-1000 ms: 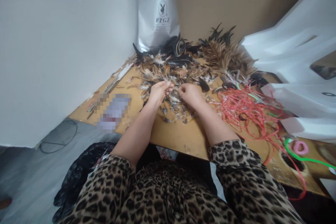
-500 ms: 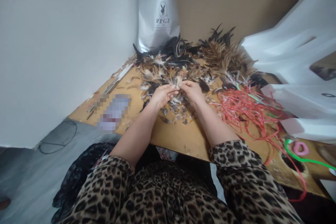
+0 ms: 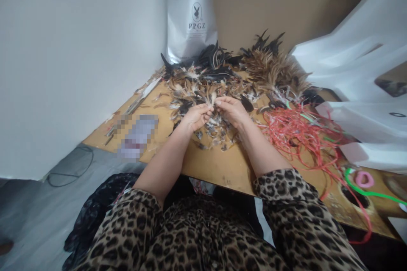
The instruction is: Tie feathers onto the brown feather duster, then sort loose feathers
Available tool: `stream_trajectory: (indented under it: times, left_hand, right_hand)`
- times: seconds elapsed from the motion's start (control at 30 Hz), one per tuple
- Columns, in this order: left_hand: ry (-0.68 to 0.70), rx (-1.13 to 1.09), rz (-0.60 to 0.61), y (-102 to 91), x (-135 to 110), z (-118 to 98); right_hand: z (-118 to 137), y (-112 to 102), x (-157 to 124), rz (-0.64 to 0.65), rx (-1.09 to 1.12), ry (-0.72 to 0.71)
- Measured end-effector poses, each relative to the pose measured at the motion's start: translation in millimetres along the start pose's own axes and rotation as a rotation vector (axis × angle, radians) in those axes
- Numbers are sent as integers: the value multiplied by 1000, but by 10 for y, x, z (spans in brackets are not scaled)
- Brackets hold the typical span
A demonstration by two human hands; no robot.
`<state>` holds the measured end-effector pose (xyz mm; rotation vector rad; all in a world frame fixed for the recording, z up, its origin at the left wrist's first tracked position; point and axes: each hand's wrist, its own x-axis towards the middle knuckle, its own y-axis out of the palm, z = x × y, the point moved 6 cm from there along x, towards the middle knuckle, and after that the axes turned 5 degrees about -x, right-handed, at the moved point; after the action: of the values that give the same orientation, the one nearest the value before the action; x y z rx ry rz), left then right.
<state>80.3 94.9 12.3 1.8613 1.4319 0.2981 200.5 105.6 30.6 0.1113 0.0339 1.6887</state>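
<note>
My left hand (image 3: pixel 199 117) pinches a small bunch of pale and brown feathers (image 3: pixel 212 94) by its lower end, the tips fanning upward. Just right of it, my right hand (image 3: pixel 232 111) has its thumb and fingers drawn together beside the bunch. What lies between those right fingertips, if anything, is too small to make out. Under and around both hands spreads a loose heap of brown, white and dark feathers (image 3: pixel 219 135). Long black feathers (image 3: pixel 216 72) lie behind it.
Brown feathers (image 3: pixel 273 70) are piled at the back right. Tangled red strips (image 3: pixel 292 133) lie right of my forearm, near a pink ring (image 3: pixel 364 179) and a green strip (image 3: pixel 359 188). A silver bag (image 3: pixel 193 38) stands behind. A blurred-out item (image 3: pixel 140 135) lies left on the wooden table (image 3: pixel 219 173).
My fingertips have come slightly apart, the right ones shifting off the left. The feather bunch now shows more clearly, upright in my left hand.
</note>
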Motion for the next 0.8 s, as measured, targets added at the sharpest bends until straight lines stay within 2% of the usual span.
stream_trajectory:
  times: [0.17, 0.43, 0.67, 0.73, 0.8]
  left_hand:
    - [-1, 66, 47, 7, 6, 24]
    - [125, 192, 25, -16, 15, -42]
    - [179, 323, -11, -4, 14, -49]
    - [205, 345, -18, 2, 7, -76]
    - [248, 339, -53, -17, 0, -131]
  right_hand:
    - [-25, 13, -2, 43, -83, 7]
    - [13, -31, 4, -92, -85, -46]
    - [25, -5, -10, -121, -177, -60]
    - [38, -19, -7, -120, -226, -75]
    - [103, -34, -22, -117, -363, -100]
